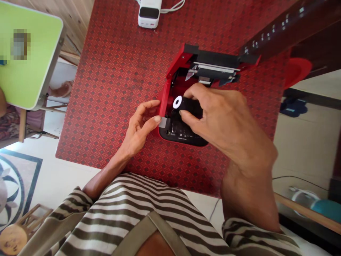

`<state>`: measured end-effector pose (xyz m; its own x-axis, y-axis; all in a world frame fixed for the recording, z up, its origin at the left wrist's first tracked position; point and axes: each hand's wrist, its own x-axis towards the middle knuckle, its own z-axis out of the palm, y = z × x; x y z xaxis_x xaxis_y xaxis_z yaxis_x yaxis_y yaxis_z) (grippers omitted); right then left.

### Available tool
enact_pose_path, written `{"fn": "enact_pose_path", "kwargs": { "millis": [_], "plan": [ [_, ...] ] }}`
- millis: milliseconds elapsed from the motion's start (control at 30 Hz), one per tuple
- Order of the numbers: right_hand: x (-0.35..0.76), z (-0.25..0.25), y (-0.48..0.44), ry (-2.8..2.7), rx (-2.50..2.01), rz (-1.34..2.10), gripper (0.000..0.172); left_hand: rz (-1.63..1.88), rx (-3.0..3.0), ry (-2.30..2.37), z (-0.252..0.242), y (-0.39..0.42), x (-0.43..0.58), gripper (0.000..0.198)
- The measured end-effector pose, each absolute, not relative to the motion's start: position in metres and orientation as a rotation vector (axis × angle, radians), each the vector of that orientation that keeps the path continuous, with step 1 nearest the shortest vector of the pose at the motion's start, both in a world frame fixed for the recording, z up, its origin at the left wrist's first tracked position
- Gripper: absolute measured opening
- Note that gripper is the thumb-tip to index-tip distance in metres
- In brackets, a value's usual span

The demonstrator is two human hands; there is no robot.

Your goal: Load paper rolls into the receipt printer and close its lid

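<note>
**Black roll (188, 107) held over open red printer (164, 106)**

Black roll with white core sits at the printer's open compartment, just above its dark inside, clenched in the right fingers (191, 93) of the right hand (221, 121). Left hand (138, 129) is beside it, left fingers (150, 106) spread on the printer's edge, thumb touching a grey strip (164, 122). Printer rests on a red patterned mat (106, 89); white charger (149, 12) lies beyond.

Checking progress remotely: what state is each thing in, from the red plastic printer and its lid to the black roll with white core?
Red plastic printer: open, compartment exposed.
Black-and-red hinged lid: raised.
Black roll with white core: gripped over the compartment.
Right hand: holding the roll.
Left hand: fingertips at a grey strip.
</note>
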<state>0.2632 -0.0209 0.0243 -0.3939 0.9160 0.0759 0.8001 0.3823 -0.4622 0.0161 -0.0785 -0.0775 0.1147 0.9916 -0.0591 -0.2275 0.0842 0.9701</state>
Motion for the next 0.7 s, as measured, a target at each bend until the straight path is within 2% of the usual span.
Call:
{"fn": "enact_pose_path", "kwargs": {
  "millis": [133,233,300,400,567,700],
  "plan": [
    [0.271,0.046,-0.043,-2.110,-1.440,0.572,0.023,1.189,1.015,0.990,-0.080,-0.078,0.015,0.061],
    [0.281,0.056,-0.067,-1.727,-1.441,0.722,0.037,1.217,1.013,0.998,-0.083,-0.076,0.015,0.060],
    [0.291,0.052,-0.084,-1.459,-1.418,0.825,0.040,1.240,1.019,0.992,-0.085,-0.075,0.015,0.058],
    [0.306,0.027,-0.109,-1.190,-1.365,0.942,0.032,1.275,1.037,0.978,-0.089,-0.073,0.015,0.055],
    [0.324,-0.029,-0.145,-1.027,-1.394,1.059,0.039,1.271,1.062,0.993,-0.092,-0.069,0.012,0.054],
    [0.327,-0.055,-0.160,-1.107,-1.521,1.003,0.039,1.261,1.069,1.015,-0.091,-0.066,0.009,0.053]
  ]
}}
